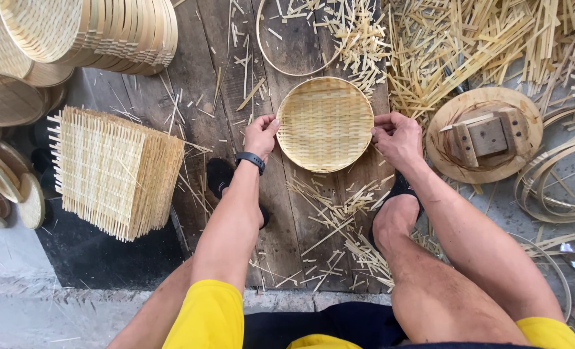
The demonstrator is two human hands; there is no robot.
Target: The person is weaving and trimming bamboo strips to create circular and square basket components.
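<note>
Round woven bamboo tray (325, 123) lies flat on the dark wooden board (203, 84), centre of view, between both hands. Left hand (261, 134) pinches the tray's left rim, thumb on top, fingers curled at the edge; black wristband (250, 159) on that wrist. Right hand (397, 137) grips the right rim the same way, fingers closed over the edge, though whether they tuck under the rim is hard to tell from above. Tray looks light and thin, fairly stiff at the bound rim but probably springy across the woven middle; dry bamboo, not slippery, could crack or splinter if bent hard. Best hold is the rim, two opposite points, as both hands have it now; pressing on the weave would likely flex it. Just above the tray lies a bare bamboo hoop (287, 45), apart from it. Loose bamboo strips (455, 45) are heaped top right and scattered under the person's knees. Right of the right hand sits a round wooden disc with blocks (485, 134), near but not touching the tray. Coiled bamboo bands (559, 187) lie at the far right. Left of the board stands a stack of square woven mats (116, 171), ends untrimmed. Stacked finished trays (100, 32) at top left. Person wears yellow shorts (210, 317), black shoes on the board.
</note>
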